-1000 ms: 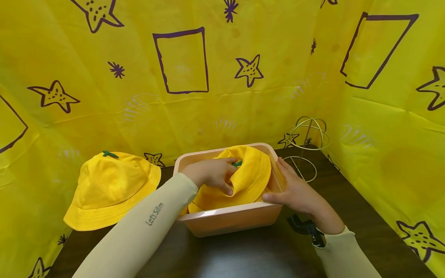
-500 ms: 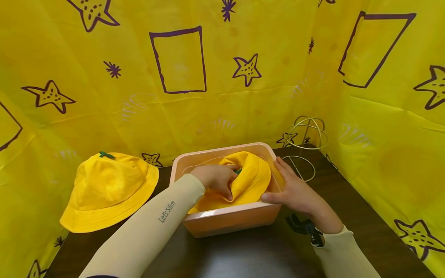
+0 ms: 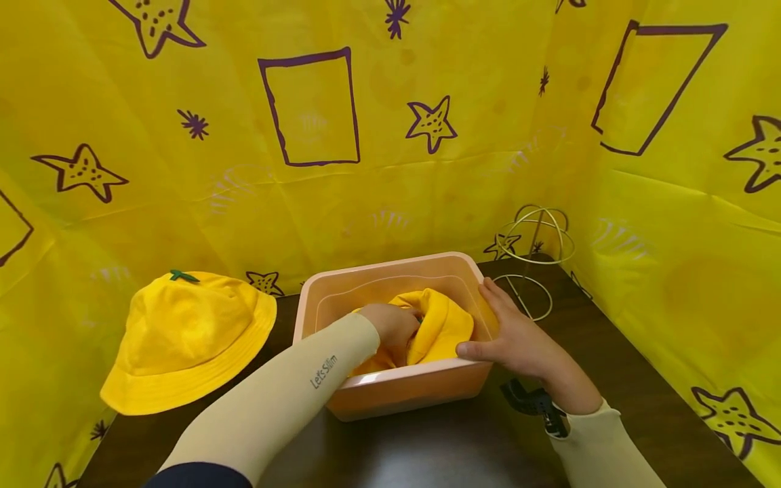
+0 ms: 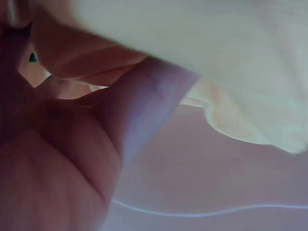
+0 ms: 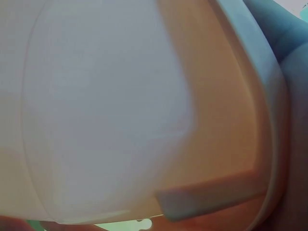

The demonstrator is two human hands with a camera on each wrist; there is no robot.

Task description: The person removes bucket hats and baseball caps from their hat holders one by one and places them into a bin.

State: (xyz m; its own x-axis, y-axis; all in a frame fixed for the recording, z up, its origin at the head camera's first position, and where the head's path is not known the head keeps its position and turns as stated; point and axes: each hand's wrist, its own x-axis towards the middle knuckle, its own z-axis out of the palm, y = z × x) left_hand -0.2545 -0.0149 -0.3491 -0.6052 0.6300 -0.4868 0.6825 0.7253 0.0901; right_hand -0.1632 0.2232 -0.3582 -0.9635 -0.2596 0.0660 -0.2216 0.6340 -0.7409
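A yellow bucket hat (image 3: 436, 325) with a green stem sits crumpled inside a pink-orange plastic basin (image 3: 409, 393). My left hand (image 3: 390, 324) reaches down into the basin and grips the hat's crown; its fingertips are hidden in the cloth. In the left wrist view, the hat's pale cloth (image 4: 240, 53) lies against my thumb. My right hand (image 3: 518, 339) holds the basin's right side, thumb over the near rim and fingers along the right edge. The right wrist view looks at the basin's wall and rim (image 5: 272, 115). A second yellow hat (image 3: 189, 332) rests crown up at the left.
Behind the basin's right end stands a wire stand (image 3: 543, 261). All sits on a dark wooden table (image 3: 427, 454), with yellow patterned cloth (image 3: 378, 196) hanging at the back and sides. A black strap (image 3: 531, 400) is at my right wrist.
My left hand has pushed the hat lower into the basin and moved slightly right, so more of the basin's inner back wall shows. My right hand has kept its hold.
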